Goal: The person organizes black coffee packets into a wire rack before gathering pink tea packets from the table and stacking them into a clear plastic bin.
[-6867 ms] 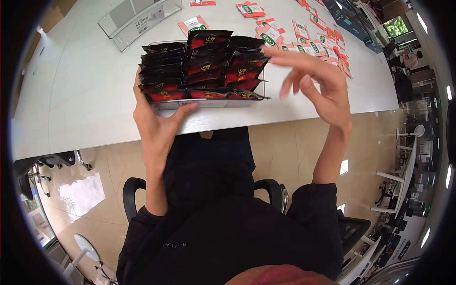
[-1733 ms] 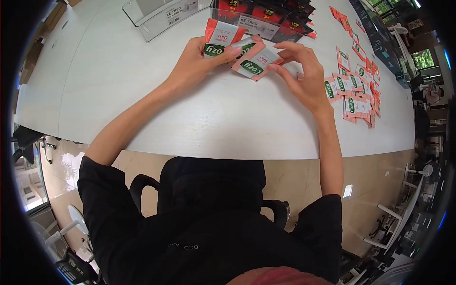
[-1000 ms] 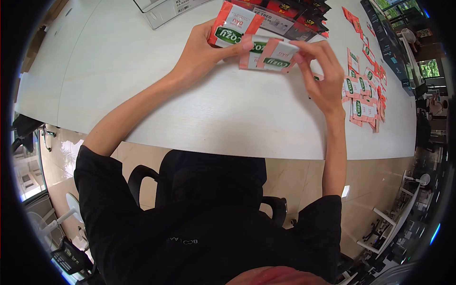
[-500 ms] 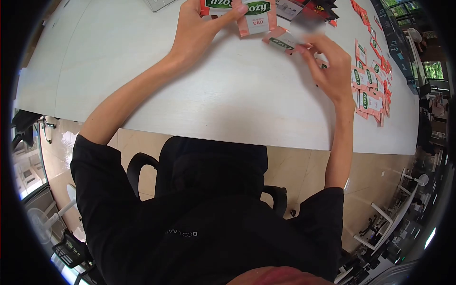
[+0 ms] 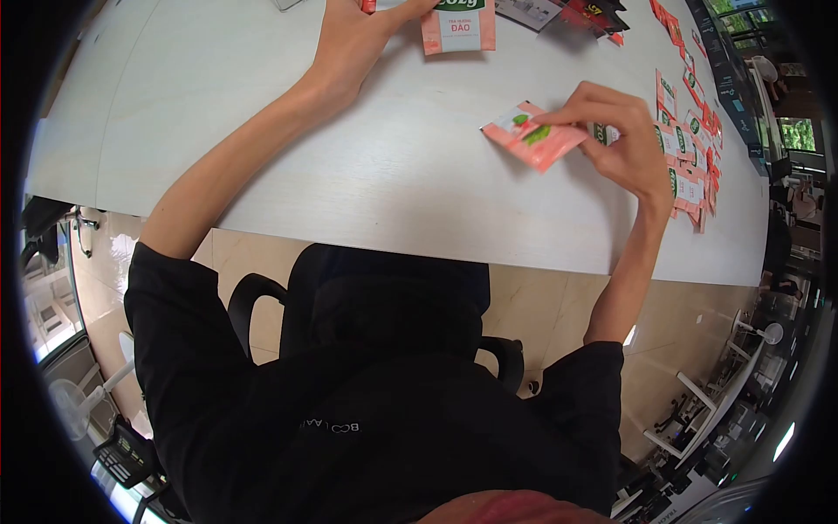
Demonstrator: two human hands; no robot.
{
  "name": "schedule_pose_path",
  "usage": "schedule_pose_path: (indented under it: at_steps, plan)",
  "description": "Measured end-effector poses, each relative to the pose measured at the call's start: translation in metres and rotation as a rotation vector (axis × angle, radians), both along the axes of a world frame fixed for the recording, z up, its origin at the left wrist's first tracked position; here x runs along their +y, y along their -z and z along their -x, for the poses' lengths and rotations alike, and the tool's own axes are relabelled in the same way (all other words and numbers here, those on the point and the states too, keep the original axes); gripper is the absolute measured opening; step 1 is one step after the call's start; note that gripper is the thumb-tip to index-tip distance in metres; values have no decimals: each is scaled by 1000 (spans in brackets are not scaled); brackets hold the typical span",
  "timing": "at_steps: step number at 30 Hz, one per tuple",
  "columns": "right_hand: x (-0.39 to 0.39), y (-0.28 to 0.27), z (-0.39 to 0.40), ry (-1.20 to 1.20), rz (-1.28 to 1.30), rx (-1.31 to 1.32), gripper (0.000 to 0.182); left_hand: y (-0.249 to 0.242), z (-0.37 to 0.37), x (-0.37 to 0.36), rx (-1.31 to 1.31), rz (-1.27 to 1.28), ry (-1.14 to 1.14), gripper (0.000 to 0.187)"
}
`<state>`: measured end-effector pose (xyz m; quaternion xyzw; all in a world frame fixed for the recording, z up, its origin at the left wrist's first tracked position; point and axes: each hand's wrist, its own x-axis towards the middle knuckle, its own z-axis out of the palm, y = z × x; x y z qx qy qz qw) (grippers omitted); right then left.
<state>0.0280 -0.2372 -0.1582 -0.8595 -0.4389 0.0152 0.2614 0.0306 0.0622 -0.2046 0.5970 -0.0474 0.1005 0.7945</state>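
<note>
At the top edge my left hand (image 5: 360, 39) is closed on a pink tea sachet (image 5: 460, 33) with a green label and the word "ĐÀO". Part of a red packet shows by its fingers, cut off by the edge of the view. On the right, my right hand (image 5: 615, 131) pinches another tea sachet (image 5: 534, 138) between thumb and fingers, its side with a fruit and leaf picture turned up. Just behind those fingers a further sachet (image 5: 604, 133) is partly hidden. Beside the hand lies a loose pile of tea sachets (image 5: 690, 188).
A white table (image 5: 393, 175) spans the view. Dark and red packaging (image 5: 594, 19) lies at the top. More sachets (image 5: 668, 92) trail up the right side, near a long dark box (image 5: 733, 87). A black chair (image 5: 253, 306) stands at the table's near edge.
My right hand has moved right and toward me, and its sachet now shows the fruit picture instead of the label. My left hand and its sachet have shifted slightly up.
</note>
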Motion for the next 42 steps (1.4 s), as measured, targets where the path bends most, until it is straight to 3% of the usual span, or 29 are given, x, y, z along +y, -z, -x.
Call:
schedule_pose_path:
  at_steps: [3,6,10,12,13,15,20,22,25,28,34,37,42]
  plan:
    - [-8,-8,-2,131,-38,-88,10,-6,2,-1,54,-41,21,36]
    - [-6,5,-11,409,-224,-334,14,-8,2,2,99,-97,-3,36]
    - [-4,1,-3,495,-330,-131,13,-5,2,1,71,-93,8,35]
    - [-10,-9,1,256,-288,315,14,-6,1,0,63,-94,7,35]
    - [-10,-8,0,255,-288,316,14,-6,1,1,68,-96,7,35]
    - [-9,-4,-1,56,30,133,17,-6,2,2,76,-99,6,36]
    - [-8,6,-7,362,-17,53,19,-5,1,2,97,-149,-12,36]
    - [-9,10,-10,388,-238,-84,18,-4,2,2,101,-141,-6,36]
    - [2,14,-11,495,-357,-244,15,-5,1,3,98,-120,5,35]
    - [0,14,-10,402,-140,-287,15,-3,0,3,84,-97,22,34]
    - [-6,4,-4,60,-68,101,25,-5,1,2,101,-113,4,32]
    - [-9,0,1,205,-137,215,17,-5,2,2,113,-107,-3,32]
    - [-4,1,-2,57,-72,100,16,-5,1,4,117,-152,12,31]
